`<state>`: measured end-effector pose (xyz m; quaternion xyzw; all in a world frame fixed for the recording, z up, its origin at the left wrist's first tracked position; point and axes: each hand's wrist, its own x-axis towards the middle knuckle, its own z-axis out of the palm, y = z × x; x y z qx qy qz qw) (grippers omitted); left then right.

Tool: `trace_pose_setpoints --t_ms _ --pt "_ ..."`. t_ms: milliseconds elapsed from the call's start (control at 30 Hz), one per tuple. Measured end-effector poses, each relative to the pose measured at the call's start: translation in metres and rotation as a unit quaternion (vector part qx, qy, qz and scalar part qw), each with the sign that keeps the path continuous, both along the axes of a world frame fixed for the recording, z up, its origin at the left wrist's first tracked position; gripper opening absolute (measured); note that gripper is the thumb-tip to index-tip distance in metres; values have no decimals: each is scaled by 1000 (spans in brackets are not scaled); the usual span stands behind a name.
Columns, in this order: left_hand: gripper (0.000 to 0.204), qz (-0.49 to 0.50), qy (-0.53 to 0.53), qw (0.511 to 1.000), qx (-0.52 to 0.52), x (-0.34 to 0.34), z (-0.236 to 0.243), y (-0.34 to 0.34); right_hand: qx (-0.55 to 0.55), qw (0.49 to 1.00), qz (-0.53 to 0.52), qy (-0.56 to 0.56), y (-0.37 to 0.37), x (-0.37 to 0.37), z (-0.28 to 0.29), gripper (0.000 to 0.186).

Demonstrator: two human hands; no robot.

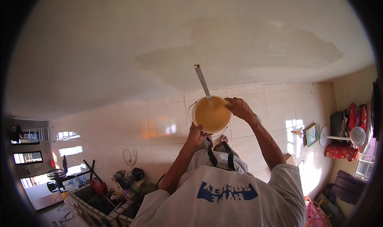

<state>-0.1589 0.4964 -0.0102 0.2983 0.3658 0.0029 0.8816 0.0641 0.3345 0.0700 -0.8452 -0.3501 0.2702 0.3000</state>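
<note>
Round white plastic bucket (211,114) w/ yellow-orange paint sits centre frame, over pale tiled floor (159,123). Left hand (195,133) grips its near rim, fingers curled. Right hand (237,106) at far-right rim, fingers closed on sth, can't tell what. Flat metal stick (202,82) juts up from bucket.

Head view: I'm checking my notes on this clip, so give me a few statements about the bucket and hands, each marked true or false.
1. The bucket holds yellowish liquid. True.
2. The left hand grips the bucket's near rim. True.
3. The right hand hangs free, away from the bucket. False: it rests at the bucket's right rim.
4. A long flat stick rises out of the bucket. True.
5. The wall above the tiles is evenly coloured. False: a large darker patch spreads behind the stick.
6. The bucket stands on the floor. False: it is held up in front of the wall.
</note>
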Motion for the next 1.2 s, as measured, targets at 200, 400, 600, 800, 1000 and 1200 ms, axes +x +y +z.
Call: trace_pose_setpoints --t_ms 200,400,600,800,1000,1200 --pt "55 -29 51 997 47 -10 1 20 -38 999 -30 -20 19 -21 -19 17" --pt "55 -49 110 990 69 -13 2 16 21 997 8 -69 16 -22 -56 15" --pt "55 -69 122 986 92 -14 0 17 -1 999 9 -41 12 -20 -75 20" --pt "57 -142 165 940 263 -18 15 15 67 997 -8 -40 1 -22 -77 20" --pt "64 -115 77 771 622 -27 44 -7 66 997 -26 -8 -8 -19 -55 14" --pt "47 -251 -27 705 663 -59 81 9 82 996 -11 10 -10 -18 -35 17"
